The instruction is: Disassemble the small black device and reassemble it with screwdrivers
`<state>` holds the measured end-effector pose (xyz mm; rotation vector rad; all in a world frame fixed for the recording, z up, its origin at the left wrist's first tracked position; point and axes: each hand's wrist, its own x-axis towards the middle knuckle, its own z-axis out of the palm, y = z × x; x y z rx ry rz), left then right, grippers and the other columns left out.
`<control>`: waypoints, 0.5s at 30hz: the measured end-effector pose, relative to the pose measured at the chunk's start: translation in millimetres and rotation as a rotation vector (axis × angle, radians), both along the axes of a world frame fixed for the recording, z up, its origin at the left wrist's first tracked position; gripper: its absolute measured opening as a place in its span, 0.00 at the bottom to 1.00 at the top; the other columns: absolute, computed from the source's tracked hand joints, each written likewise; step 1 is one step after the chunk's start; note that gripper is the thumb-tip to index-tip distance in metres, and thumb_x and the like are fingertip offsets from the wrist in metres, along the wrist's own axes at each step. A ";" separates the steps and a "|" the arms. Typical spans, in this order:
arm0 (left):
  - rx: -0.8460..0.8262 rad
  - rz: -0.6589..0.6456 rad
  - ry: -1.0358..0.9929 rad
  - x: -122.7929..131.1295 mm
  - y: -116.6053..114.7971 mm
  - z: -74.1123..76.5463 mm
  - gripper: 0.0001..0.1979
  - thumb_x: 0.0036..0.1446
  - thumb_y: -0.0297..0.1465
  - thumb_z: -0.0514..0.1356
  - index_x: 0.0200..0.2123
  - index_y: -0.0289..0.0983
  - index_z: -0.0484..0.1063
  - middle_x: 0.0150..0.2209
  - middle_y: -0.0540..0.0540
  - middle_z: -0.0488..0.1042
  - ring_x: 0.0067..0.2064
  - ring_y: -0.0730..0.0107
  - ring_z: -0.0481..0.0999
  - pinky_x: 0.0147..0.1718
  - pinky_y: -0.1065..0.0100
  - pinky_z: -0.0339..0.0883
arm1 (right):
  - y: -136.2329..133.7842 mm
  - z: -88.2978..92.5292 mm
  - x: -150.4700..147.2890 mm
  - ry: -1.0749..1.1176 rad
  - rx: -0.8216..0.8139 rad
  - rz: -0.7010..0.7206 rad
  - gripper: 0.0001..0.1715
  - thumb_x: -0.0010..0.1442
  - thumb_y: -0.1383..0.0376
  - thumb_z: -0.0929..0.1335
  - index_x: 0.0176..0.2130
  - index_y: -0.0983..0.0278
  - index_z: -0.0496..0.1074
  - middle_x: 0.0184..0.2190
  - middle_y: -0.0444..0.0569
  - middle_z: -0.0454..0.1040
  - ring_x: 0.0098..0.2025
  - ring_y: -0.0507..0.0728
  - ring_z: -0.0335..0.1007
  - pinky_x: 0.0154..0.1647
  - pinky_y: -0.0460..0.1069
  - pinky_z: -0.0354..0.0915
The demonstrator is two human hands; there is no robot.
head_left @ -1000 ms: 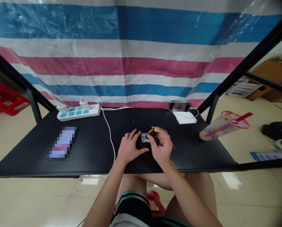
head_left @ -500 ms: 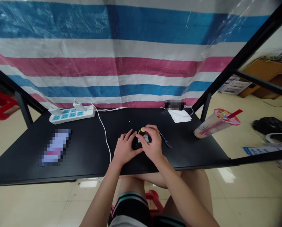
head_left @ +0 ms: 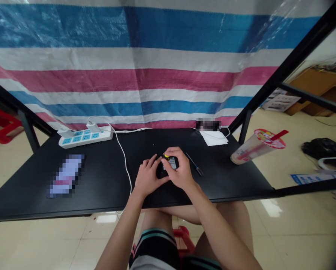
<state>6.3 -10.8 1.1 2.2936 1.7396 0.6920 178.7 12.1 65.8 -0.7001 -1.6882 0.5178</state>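
Observation:
A small black object [head_left: 164, 171] with a pale printed label lies on the black tabletop, partly hidden by my fingers; I cannot make out its kind. Around its left and near sides curls my left hand [head_left: 148, 176], thumb along the near edge. My right hand [head_left: 181, 169] is over its right side, thumb and fingertips closed on a round yellow piece [head_left: 166, 155] at the object's far edge. Whether that piece is loose or attached is unclear. Just right of my right hand rests a thin screwdriver [head_left: 195, 165] with a dark handle.
A white power strip [head_left: 101, 135] with a cable stands at the back left. A blurred-out phone [head_left: 66, 176] lies at the left. White paper [head_left: 214, 138] is at the back right, and a tilted drink cup [head_left: 248, 148] with a red straw stands at the right edge.
My right hand has shifted slightly left and away from me with its fingertips on the yellow piece, uncovering more of the screwdriver. My left hand has barely moved.

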 end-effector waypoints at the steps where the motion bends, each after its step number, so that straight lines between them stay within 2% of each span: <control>1: -0.001 0.000 -0.002 0.1 -0.1 0.5 0.42 0.60 0.55 0.67 0.71 0.42 0.64 0.73 0.38 0.62 0.63 0.42 0.68 0.58 0.44 0.67 | -0.7 -0.1 1.3 0.001 -0.017 0.016 0.12 0.68 0.67 0.71 0.51 0.58 0.72 0.48 0.52 0.78 0.51 0.58 0.79 0.54 0.57 0.75; 7: -0.008 -0.005 -0.002 -0.4 -1.0 1.3 0.41 0.60 0.55 0.67 0.69 0.42 0.66 0.74 0.38 0.62 0.63 0.42 0.68 0.57 0.43 0.68 | -1.7 -7.2 4.4 -0.007 -0.090 0.025 0.15 0.69 0.66 0.69 0.55 0.57 0.69 0.52 0.53 0.80 0.56 0.60 0.78 0.59 0.61 0.74; 12: -0.014 -0.004 -0.004 -1.5 -0.5 -0.4 0.41 0.59 0.54 0.68 0.70 0.42 0.65 0.73 0.38 0.63 0.63 0.42 0.67 0.59 0.43 0.66 | 4.0 -5.5 -2.5 -0.025 0.025 -0.128 0.16 0.64 0.63 0.75 0.50 0.58 0.70 0.47 0.51 0.75 0.49 0.58 0.78 0.51 0.56 0.75; 15: -0.018 -0.009 -0.007 -1.3 -0.4 0.3 0.42 0.59 0.53 0.68 0.71 0.43 0.64 0.73 0.37 0.63 0.63 0.43 0.68 0.59 0.43 0.66 | 4.1 -3.9 -2.1 -0.021 0.069 -0.103 0.13 0.65 0.65 0.74 0.49 0.58 0.72 0.44 0.50 0.76 0.46 0.58 0.78 0.49 0.56 0.76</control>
